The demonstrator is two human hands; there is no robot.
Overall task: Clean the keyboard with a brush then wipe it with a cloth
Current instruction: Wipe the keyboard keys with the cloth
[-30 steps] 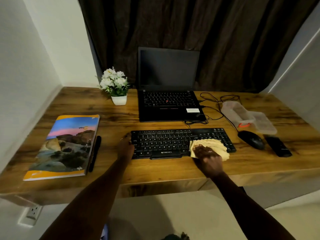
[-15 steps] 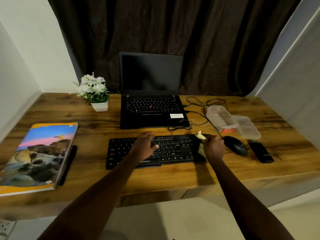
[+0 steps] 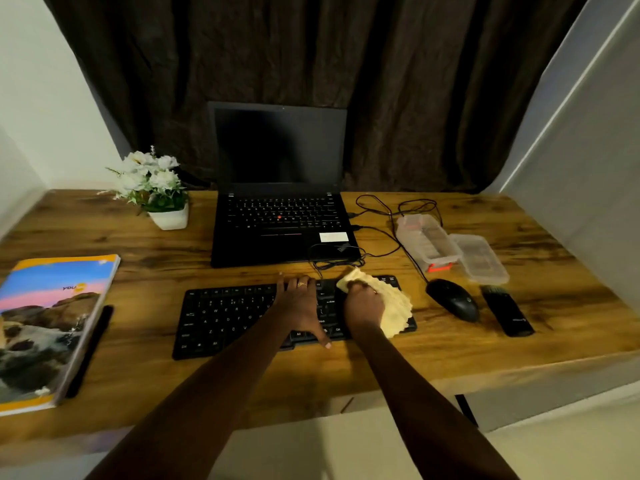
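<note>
A black keyboard (image 3: 225, 317) lies across the middle of the wooden desk (image 3: 450, 348). My left hand (image 3: 301, 306) lies flat on its middle keys, fingers spread, a ring on one finger. My right hand (image 3: 363, 306) grips a pale yellow cloth (image 3: 394, 306) and presses it on the keyboard's right end, which the cloth hides. A black brush (image 3: 505, 311) lies on the desk at the far right, past the mouse, apart from both hands.
An open black laptop (image 3: 280, 216) stands behind the keyboard, cables (image 3: 391, 209) trailing to its right. A black mouse (image 3: 453, 299) and two clear plastic trays (image 3: 450, 249) sit right. A potted white flower (image 3: 156, 188), a book (image 3: 52, 320) and a pen (image 3: 91, 348) sit left.
My left hand slid from the keyboard's left end to its middle. My right hand lifted the bunched cloth off the right end, then set it down spread over the right-hand keys.
</note>
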